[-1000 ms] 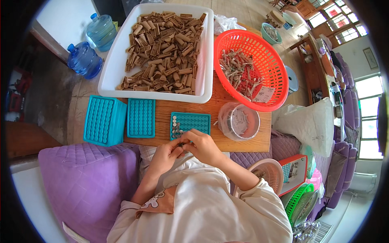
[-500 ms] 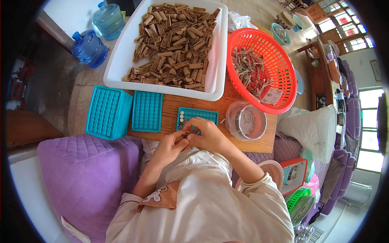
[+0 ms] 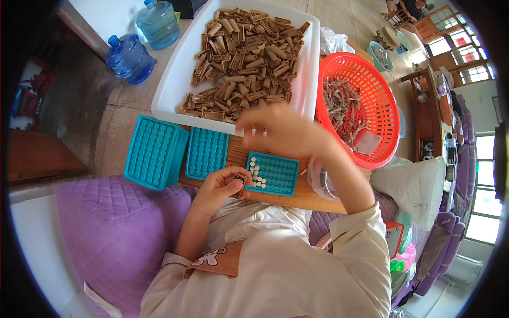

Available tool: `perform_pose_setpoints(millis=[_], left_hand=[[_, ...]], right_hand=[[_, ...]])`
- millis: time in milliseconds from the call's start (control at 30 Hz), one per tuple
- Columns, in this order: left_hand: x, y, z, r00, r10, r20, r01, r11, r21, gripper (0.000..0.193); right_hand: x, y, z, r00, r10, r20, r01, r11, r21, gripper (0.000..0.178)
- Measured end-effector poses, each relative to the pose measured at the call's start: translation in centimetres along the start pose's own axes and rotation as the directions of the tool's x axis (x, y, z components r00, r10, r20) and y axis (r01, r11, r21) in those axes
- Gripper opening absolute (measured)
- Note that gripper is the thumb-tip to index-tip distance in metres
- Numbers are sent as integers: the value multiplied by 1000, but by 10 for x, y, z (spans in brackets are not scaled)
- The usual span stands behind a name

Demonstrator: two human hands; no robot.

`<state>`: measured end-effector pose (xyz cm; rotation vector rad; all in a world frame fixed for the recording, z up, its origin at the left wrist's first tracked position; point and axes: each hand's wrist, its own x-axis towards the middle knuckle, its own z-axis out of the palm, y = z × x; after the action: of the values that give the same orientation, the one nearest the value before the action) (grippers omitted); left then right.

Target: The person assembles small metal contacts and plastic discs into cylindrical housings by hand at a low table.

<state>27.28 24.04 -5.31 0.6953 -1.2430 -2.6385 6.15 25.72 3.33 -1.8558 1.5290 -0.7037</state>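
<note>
Grey stone floor runs along the upper left, with two blue water jugs [image 3: 143, 37] standing on it, and bright windows show at the far right past a purple sofa [image 3: 450, 249]. Nearer, a narrow wooden desk [image 3: 313, 199] with a warm, smooth grain carries the work.

At its back sits a big white rectangular tray [image 3: 175, 79], hard and glossy, heaped with short brown ridged pieces [image 3: 244, 58] lying every which way. Right of it a round red plastic basket [image 3: 387, 114] with a latticed wall holds greyish, stick-like bits. Three teal moulded trays dotted with round wells line the front: a thick one [image 3: 154, 151] at the left edge, a thinner one [image 3: 207, 152] beside it, and a small grid tray [image 3: 275, 173] whose long axis runs left to right along the desk's front, tilted slightly down to the right. White round plugs [image 3: 255, 172] fill the wells at its left end.

Left hand [image 3: 220, 185] pinches a small brown piece [image 3: 239, 180] against the grid tray's left edge, fingers curled closed on it. Right hand [image 3: 278, 130] hangs blurred above the desk between the white tray and the grid tray, fingers bent downward; whether it carries anything I cannot tell. A quilted purple cushion [image 3: 111, 228] sits at the person's left.
</note>
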Motion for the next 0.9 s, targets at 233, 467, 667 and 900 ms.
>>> perform_pose_setpoints(millis=[233,467,667,900], left_hand=[[1,-3,0,999,41,7,-41,999,-21,19],[2,-3,1,985,-136,104,140,990,-33,20],[6,-1,2,973,-202,111,202,979,3,19],[8,0,1,976,-194,101,195,981,-4,19]], right_hand=[[128,122,-68,840,246,-484,-365,916,-168,22],[187,132,-34,717,435,-545,-625,747,-226,28],[184,159,-41,736,312,-601,-564,774,-288,27],[156,169,-54,894,435,-107,-445,833,-328,21]])
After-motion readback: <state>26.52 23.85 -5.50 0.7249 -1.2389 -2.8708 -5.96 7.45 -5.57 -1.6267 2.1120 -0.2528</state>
